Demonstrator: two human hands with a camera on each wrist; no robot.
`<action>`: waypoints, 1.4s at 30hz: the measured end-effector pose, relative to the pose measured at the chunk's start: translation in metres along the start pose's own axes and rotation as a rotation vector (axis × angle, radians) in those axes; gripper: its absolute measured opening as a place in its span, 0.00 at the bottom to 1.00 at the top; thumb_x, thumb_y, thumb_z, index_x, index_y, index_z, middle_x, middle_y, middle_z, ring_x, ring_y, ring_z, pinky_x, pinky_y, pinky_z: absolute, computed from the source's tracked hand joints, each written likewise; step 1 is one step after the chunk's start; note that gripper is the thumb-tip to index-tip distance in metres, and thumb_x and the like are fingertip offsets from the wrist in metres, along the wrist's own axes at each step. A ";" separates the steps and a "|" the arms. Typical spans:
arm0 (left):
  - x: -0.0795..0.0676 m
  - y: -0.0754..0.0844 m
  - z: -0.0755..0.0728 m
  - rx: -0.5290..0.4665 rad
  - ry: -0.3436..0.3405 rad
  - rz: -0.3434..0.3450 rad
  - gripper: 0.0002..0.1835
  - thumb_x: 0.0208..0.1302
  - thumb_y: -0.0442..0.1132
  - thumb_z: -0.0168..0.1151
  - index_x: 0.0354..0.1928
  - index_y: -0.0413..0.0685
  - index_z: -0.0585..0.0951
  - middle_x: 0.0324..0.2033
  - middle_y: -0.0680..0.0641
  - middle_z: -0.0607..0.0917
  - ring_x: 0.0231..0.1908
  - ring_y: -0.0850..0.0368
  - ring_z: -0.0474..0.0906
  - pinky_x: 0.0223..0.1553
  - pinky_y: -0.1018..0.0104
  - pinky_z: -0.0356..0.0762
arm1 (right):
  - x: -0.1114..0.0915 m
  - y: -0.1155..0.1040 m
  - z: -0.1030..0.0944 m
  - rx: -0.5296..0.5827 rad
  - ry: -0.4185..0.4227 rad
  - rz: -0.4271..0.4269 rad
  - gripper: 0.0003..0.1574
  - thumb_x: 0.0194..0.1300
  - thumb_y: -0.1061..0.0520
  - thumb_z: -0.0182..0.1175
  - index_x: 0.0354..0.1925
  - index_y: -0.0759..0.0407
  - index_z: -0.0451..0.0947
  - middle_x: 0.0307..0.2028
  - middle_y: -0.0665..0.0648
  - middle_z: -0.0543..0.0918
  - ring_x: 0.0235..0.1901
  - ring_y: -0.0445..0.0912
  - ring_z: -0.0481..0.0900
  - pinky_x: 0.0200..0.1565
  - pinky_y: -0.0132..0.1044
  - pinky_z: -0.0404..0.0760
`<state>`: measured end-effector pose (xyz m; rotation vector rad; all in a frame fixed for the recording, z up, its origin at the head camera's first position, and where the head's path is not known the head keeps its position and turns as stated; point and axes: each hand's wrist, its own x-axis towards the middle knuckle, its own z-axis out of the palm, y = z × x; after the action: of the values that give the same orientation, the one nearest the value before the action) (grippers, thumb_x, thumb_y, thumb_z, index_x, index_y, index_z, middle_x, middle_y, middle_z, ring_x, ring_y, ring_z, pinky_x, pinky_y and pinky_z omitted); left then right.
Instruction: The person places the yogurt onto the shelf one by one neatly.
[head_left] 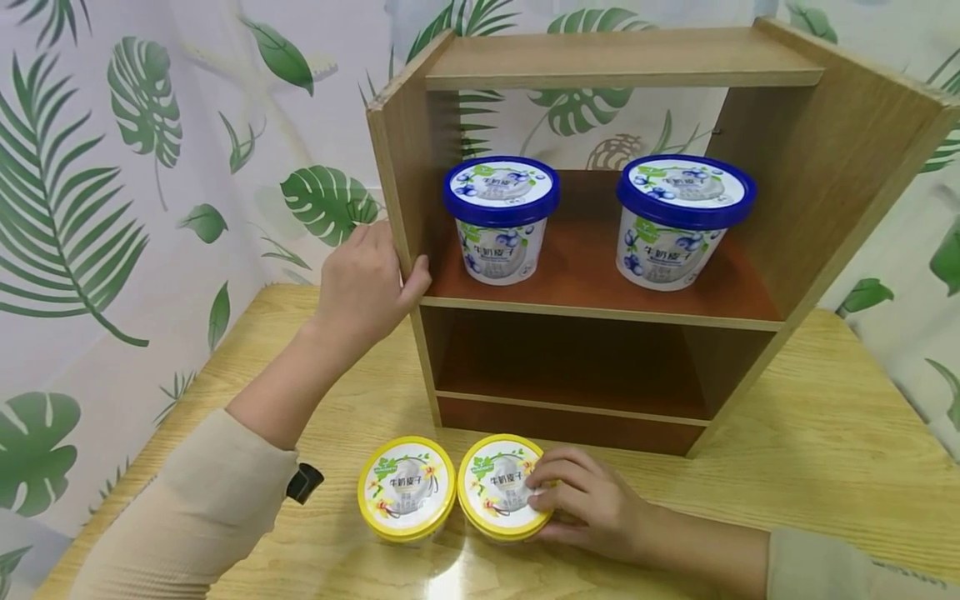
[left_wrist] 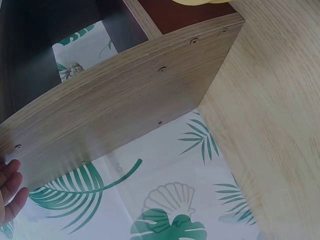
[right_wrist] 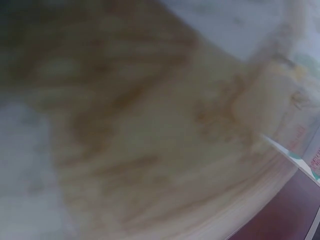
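Note:
My left hand grips the left side panel of a small wooden shelf, thumb at its front edge. The left wrist view shows its fingertips by the panel's outer face. On the table, my right hand holds the right-hand tub with a yellow lid, fingers over the lid and thumb low at its side. A second yellow-lidded tub stands close beside it on the left. Two blue-lidded tubs, one left and one right, stand upright on the upper board. The right wrist view is mostly blurred.
The shelf stands on a light wooden table, with a lower compartment under the blue-lidded tubs. Behind and beside it hang walls with leaf-patterned covering. A dark band sits at the left sleeve.

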<state>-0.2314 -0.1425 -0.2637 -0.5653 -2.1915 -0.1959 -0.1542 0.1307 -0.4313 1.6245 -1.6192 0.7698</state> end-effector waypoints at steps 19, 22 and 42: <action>0.000 -0.001 0.003 0.007 0.028 0.032 0.19 0.60 0.44 0.56 0.37 0.30 0.75 0.24 0.38 0.80 0.29 0.44 0.77 0.28 0.55 0.78 | 0.003 -0.002 -0.003 0.019 0.042 0.029 0.17 0.57 0.50 0.66 0.31 0.64 0.77 0.36 0.62 0.81 0.39 0.55 0.76 0.49 0.37 0.77; 0.000 -0.001 0.002 0.012 0.027 0.031 0.19 0.60 0.44 0.56 0.37 0.30 0.75 0.25 0.38 0.80 0.29 0.44 0.77 0.28 0.55 0.78 | 0.006 -0.001 -0.004 0.019 0.050 0.024 0.17 0.58 0.50 0.66 0.31 0.64 0.78 0.36 0.62 0.81 0.39 0.55 0.77 0.48 0.37 0.77; 0.000 -0.003 0.002 -0.005 0.044 0.077 0.18 0.60 0.42 0.55 0.37 0.28 0.74 0.25 0.36 0.79 0.29 0.43 0.76 0.31 0.55 0.78 | 0.029 0.011 -0.014 -0.003 0.138 -0.036 0.17 0.60 0.50 0.64 0.28 0.65 0.77 0.32 0.64 0.81 0.35 0.55 0.76 0.43 0.34 0.78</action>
<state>-0.2340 -0.1443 -0.2645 -0.6409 -2.1234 -0.1714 -0.1635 0.1251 -0.3987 1.5585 -1.4895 0.8416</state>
